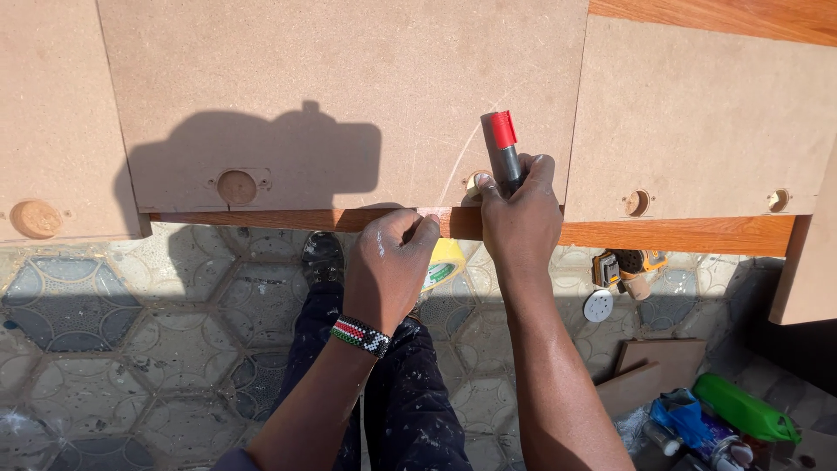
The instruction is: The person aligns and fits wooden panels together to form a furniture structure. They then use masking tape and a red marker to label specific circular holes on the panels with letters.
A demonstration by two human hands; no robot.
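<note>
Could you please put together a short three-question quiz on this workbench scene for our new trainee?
1. True or false: the right hand grips a tool with a red cap over a round hinge hole.
2. What does the left hand touch? A) the wooden edge strip B) the green bottle C) the sander
3. Fill in: a roll of ____ tape lies on the tiled floor under the middle fibreboard panel.

Key: 1 true; 2 A; 3 yellow.
</note>
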